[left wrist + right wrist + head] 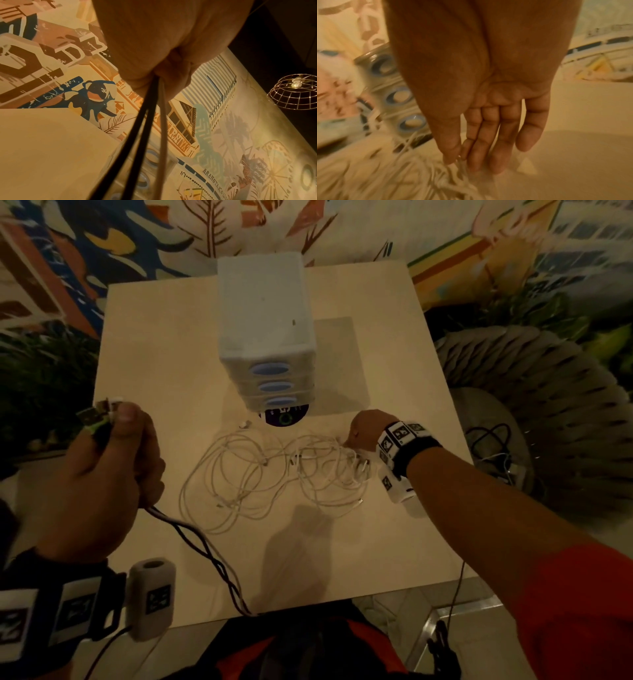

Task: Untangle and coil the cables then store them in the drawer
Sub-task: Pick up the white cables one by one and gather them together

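Head view puts the white cables [274,474] in a loose snarl of overlapping loops on the table [164,344], just in front of the drawer unit [265,337]. None of that heap is coiled yet, and several plug ends poke out among the loops. A second bundle [202,549], two dark leads and a pale one twisted round each other, runs from the table's near edge up into the left hand [102,474], which is clamped round it with the plugs sticking out past the thumb. The left wrist view confirms three strands leaving the closed fist. The right hand [368,431] reaches to the right edge of the white heap; in the right wrist view its thumb and forefinger pinch a strand or two, the other fingers [510,138] fairly straight.

All three drawers look closed, so nothing appears stored. I judge the job barely begun: separating is under way, while coiling every cable, opening a drawer and loading it all remain.
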A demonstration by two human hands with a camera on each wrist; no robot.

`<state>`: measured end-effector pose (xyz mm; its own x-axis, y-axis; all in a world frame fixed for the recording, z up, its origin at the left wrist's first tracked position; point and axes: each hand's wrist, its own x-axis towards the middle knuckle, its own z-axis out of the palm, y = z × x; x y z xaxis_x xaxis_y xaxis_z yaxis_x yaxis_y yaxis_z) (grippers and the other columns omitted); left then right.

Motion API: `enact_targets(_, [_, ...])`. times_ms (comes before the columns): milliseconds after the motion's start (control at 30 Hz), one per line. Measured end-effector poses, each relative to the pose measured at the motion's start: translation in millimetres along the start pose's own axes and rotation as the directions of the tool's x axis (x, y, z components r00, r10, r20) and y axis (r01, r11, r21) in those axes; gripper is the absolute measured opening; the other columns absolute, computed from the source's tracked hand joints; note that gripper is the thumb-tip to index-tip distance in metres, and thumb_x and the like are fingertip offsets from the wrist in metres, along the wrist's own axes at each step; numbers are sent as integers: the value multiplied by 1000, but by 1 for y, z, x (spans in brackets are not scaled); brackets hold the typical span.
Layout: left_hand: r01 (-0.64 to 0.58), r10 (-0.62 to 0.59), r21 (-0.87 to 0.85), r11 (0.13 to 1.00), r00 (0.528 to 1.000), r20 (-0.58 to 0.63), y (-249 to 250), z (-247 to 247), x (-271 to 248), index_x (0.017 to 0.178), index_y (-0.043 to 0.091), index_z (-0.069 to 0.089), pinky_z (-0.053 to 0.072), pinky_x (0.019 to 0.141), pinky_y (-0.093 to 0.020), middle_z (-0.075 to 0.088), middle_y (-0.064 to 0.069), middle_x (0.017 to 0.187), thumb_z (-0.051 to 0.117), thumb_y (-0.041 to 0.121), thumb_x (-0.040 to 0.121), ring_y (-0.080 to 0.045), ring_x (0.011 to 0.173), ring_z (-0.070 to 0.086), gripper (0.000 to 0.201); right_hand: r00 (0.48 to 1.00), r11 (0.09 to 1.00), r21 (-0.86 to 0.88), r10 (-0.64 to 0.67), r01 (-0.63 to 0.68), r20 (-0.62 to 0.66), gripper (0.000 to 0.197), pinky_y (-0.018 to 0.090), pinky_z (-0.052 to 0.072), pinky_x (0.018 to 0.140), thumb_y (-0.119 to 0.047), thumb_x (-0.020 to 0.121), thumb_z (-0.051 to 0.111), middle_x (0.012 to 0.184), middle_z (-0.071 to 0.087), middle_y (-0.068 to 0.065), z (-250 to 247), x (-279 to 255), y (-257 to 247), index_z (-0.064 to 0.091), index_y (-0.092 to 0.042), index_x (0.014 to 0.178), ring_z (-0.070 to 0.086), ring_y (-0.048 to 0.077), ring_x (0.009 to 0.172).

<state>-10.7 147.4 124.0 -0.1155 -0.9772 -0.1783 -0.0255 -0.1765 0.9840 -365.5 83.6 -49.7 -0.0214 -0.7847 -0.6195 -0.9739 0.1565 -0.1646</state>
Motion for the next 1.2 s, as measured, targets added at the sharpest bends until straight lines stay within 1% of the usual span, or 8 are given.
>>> enact_targets(100, [-21, 21, 6, 1000, 1000, -9, 3, 10, -3, 75, 22, 36, 16, 42, -17, 30, 14, 52, 61, 78, 77, -14, 44, 11, 62, 999, 970, 241, -38, 40, -13, 38, 37, 52, 95, -39, 96, 62, 108, 72, 12, -6, -6, 9, 74, -4, 104, 66, 28, 103])
enact_targets(233, [-44, 44, 2, 999, 999, 18, 3, 16, -5, 75, 24, 42, 9, 43, -25, 27, 10, 54, 60, 74, 81, -14, 44, 12, 53, 992, 674, 729, -49, 116, -113, 10, 35, 58, 73, -18, 95, 67, 93, 76, 11, -19, -29, 28, 64, -15, 86, 73, 26, 84])
enact_targets(433, [-46, 46, 9, 999, 998, 40, 1, 23, -5, 73, 27, 48, 16, 41, -19, 31, 13, 53, 54, 61, 92, -3, 39, 22, 39, 959, 338, 901, -22, 273, -282, 17, 33, 58, 60, -14, 96, 66, 90, 71, 17, -30, -68, 48, 49, -18, 96, 72, 29, 71])
enact_targets(667, [-47, 35, 104, 993, 993, 112, -5, 45, -11, 79, 21, 48, 22, 40, -16, 31, 9, 55, 40, 40, 103, -7, 41, 24, 32, 930, 264, 896, -18, 358, -367, 15, 46, 61, 67, -11, 96, 65, 94, 68, 22, -27, -96, 46, 50, -14, 96, 73, 39, 77])
enact_targets(900, [-67, 11, 294, 953, 982, 187, -21, 64, -12, 85, 17, 54, 26, 47, -27, 34, 8, 53, 50, 50, 100, -14, 43, 28, 36, 928, 415, 860, 87, 296, -361, 19, 41, 60, 68, -2, 96, 60, 95, 66, 15, 7, -90, 57, 54, -19, 93, 74, 28, 74])
enact_targets(1033, [-89, -16, 528, 845, 981, 192, -38, 83, -7, 85, 24, 62, 35, 54, -32, 54, 14, 52, 57, 42, 101, -3, 45, 46, 25, 928, 325, 911, 183, 255, -324, 26, 38, 61, 63, 4, 99, 50, 94, 59, 13, 32, -90, 67, 49, -21, 92, 72, 23, 67])
enact_targets(1133, [-135, -35, 648, 750, 970, 242, -55, 99, -4, 90, 27, 65, 39, 63, -16, 63, 11, 71, 59, 42, 99, 4, 64, 57, 18, 935, 227, 942, 198, 249, -295, 25, 38, 62, 63, 5, 100, 49, 95, 55, 15, 46, -93, 68, 46, -19, 93, 73, 28, 70])
enact_targets(1200, [-171, -73, 698, 696, 949, 305, -71, 109, -1, 91, 30, 61, 39, 67, -18, 65, 13, 82, 61, 45, 97, 2, 75, 59, 16, 941, 187, 951, 189, 248, -282, 22, 38, 62, 64, 4, 101, 49, 96, 54, 16, 52, -95, 65, 45, -16, 94, 73, 30, 71])
